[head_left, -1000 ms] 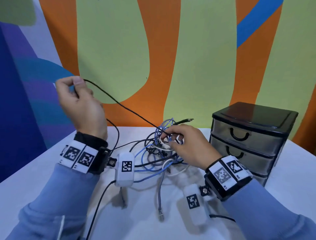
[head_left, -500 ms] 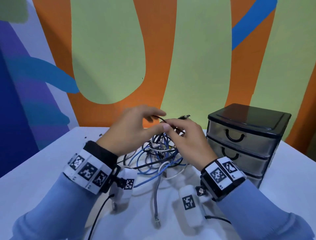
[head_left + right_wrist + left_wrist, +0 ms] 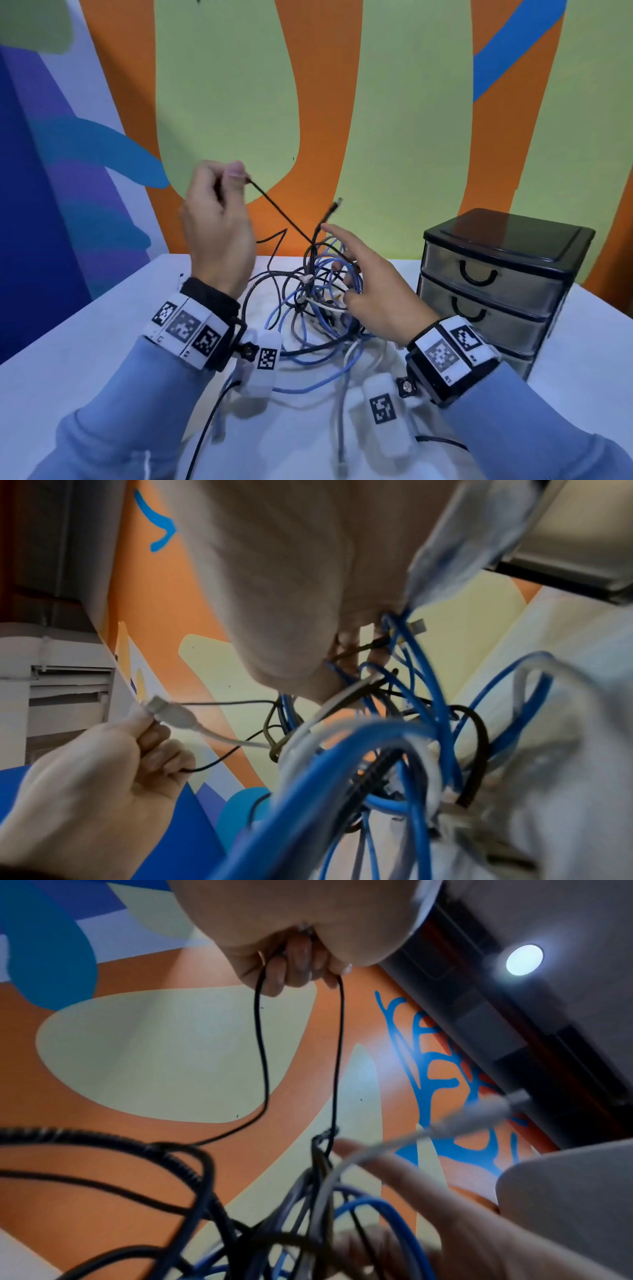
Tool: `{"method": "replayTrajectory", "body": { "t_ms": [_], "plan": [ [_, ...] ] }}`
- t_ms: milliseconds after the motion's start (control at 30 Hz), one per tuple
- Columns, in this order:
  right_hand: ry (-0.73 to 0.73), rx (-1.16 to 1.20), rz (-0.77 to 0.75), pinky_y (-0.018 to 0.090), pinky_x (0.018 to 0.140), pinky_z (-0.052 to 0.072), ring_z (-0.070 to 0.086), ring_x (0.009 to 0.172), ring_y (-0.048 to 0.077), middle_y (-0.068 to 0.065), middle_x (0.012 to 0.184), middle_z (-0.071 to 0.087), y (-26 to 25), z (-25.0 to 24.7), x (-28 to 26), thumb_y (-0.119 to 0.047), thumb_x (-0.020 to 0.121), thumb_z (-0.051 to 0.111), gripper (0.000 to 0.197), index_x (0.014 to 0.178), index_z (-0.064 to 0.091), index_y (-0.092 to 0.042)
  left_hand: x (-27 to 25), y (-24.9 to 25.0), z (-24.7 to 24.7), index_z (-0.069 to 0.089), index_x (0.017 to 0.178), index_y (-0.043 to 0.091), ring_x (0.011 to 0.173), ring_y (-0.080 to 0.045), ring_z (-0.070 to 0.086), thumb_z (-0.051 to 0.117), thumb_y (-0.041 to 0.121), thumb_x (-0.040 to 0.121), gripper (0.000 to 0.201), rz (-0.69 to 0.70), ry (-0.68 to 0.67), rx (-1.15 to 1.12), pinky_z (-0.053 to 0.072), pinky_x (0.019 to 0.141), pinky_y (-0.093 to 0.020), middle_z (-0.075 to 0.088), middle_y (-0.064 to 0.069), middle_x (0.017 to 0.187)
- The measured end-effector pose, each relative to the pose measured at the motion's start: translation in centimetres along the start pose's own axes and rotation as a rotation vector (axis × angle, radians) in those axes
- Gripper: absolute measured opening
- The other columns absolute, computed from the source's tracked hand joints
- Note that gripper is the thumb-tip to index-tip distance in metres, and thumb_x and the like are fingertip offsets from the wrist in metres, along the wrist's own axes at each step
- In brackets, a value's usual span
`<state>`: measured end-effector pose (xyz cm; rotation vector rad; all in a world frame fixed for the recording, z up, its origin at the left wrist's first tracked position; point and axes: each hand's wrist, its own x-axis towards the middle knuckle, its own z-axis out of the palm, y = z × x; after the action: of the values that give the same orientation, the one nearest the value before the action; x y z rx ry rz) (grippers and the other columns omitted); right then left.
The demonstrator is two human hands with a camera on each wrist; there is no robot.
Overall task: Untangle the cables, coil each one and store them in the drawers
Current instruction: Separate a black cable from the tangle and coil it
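A tangle of blue, black, grey and white cables (image 3: 318, 301) lies on the white table (image 3: 102, 342), left of the drawers. My left hand (image 3: 239, 174) is raised up and to the left and pinches a thin black cable (image 3: 281, 212). It runs taut down into the knot. In the left wrist view two strands of that black cable (image 3: 339, 1042) hang from the curled fingers (image 3: 294, 961). My right hand (image 3: 346, 274) sits on the tangle's right side, index finger straight, the other fingers hooked among the blue cables (image 3: 404, 647). A grey plug end (image 3: 335, 205) sticks up above the knot.
A black drawer unit (image 3: 507, 233) with three shut translucent drawers stands at the right, close to my right wrist. A painted wall rises right behind the table. A grey cable end (image 3: 342, 462) trails toward the front edge. White camera units (image 3: 267, 356) hang under both wrists.
My left hand left the knot beside the right hand and rose up and left, drawing the thin black cable taut. The right hand stayed on the tangle and its index finger straightened.
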<state>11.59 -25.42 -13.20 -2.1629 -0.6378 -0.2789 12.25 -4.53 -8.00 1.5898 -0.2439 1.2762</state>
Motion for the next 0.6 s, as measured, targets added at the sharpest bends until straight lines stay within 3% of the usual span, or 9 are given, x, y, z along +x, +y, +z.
{"method": "replayTrajectory", "body": {
  "t_ms": [67, 167, 200, 267, 367, 500, 567, 600],
  "plan": [
    [-0.024, -0.030, 0.024, 0.043, 0.074, 0.051, 0.050, 0.075, 0.020, -0.010, 0.098, 0.052, 0.1, -0.2, 0.0, 0.015, 0.078, 0.044, 0.099, 0.146, 0.043, -0.057, 0.9, -1.0, -0.6, 0.061, 0.095, 0.026, 0.074, -0.018, 0.049, 0.048, 0.044, 0.108, 0.026, -0.081, 0.081, -0.056, 0.042, 0.071, -0.038, 0.054, 0.013, 0.079],
    [-0.048, -0.048, 0.058, 0.037, 0.068, 0.041, 0.042, 0.064, 0.010, -0.009, 0.096, 0.055, 0.3, -0.2, 0.1, 0.012, 0.078, 0.040, 0.093, 0.137, 0.054, -0.059, 1.8, -2.0, -1.6, 0.058, 0.084, 0.040, 0.076, -0.026, 0.045, 0.049, 0.057, 0.101, 0.024, -0.169, 0.133, -0.081, 0.038, 0.069, -0.045, 0.051, 0.005, 0.080],
    [-0.032, -0.055, 0.060, 0.034, 0.070, 0.040, 0.043, 0.068, 0.007, -0.009, 0.097, 0.054, 0.1, -0.3, 0.1, 0.011, 0.078, 0.040, 0.090, 0.136, 0.056, -0.058, 1.9, -2.2, -1.7, 0.058, 0.083, 0.041, 0.075, -0.027, 0.044, 0.049, 0.059, 0.100, 0.025, -0.184, 0.136, -0.079, 0.038, 0.068, -0.046, 0.051, 0.003, 0.080],
    [-0.007, -0.118, 0.058, 0.038, 0.085, 0.041, 0.047, 0.093, 0.010, -0.010, 0.104, 0.050, -0.2, -0.3, 0.1, 0.007, 0.081, 0.044, 0.085, 0.138, 0.055, -0.055, 1.7, -2.1, -1.6, 0.056, 0.085, 0.039, 0.071, -0.026, 0.042, 0.049, 0.058, 0.100, 0.026, -0.182, 0.117, -0.087, 0.038, 0.066, -0.046, 0.049, 0.003, 0.077],
    [0.024, -0.194, 0.062, 0.045, 0.104, 0.027, 0.032, 0.128, 0.013, -0.012, 0.124, 0.042, -0.7, -0.3, -0.2, 0.001, 0.083, 0.054, 0.083, 0.143, 0.048, -0.057, 1.3, -1.3, -1.2, 0.057, 0.088, 0.031, 0.064, -0.021, 0.039, 0.050, 0.050, 0.106, 0.027, -0.143, 0.011, -0.116, 0.035, 0.061, -0.044, 0.047, 0.005, 0.072],
    [0.139, -0.190, -0.060, 0.046, 0.117, 0.007, 0.027, 0.138, 0.000, -0.023, 0.137, 0.042, -1.3, -0.3, -0.5, -0.029, 0.077, 0.066, 0.065, 0.136, 0.056, -0.056, 0.8, -0.1, -0.5, 0.060, 0.093, 0.016, 0.056, -0.015, 0.040, 0.053, 0.030, 0.113, 0.025, -0.120, -0.196, -0.237, 0.036, 0.050, -0.034, 0.049, 0.000, 0.069],
    [0.188, -0.173, -0.118, 0.044, 0.119, 0.010, 0.033, 0.137, -0.002, -0.025, 0.135, 0.048, -1.3, -0.2, -0.3, -0.039, 0.083, 0.070, 0.053, 0.134, 0.060, -0.051, 0.4, 0.6, -0.3, 0.062, 0.093, 0.011, 0.054, -0.016, 0.041, 0.054, 0.023, 0.112, 0.024, -0.094, -0.327, -0.291, 0.039, 0.048, -0.031, 0.050, -0.002, 0.067],
    [0.180, -0.129, -0.144, 0.042, 0.119, 0.018, 0.040, 0.134, -0.001, -0.024, 0.133, 0.053, -1.3, -0.1, -0.2, -0.040, 0.088, 0.073, 0.047, 0.134, 0.063, -0.046, 0.2, 0.9, -0.2, 0.063, 0.093, 0.010, 0.054, -0.017, 0.041, 0.054, 0.021, 0.112, 0.024, -0.081, -0.386, -0.309, 0.040, 0.049, -0.029, 0.050, -0.003, 0.066]
  ]
}}
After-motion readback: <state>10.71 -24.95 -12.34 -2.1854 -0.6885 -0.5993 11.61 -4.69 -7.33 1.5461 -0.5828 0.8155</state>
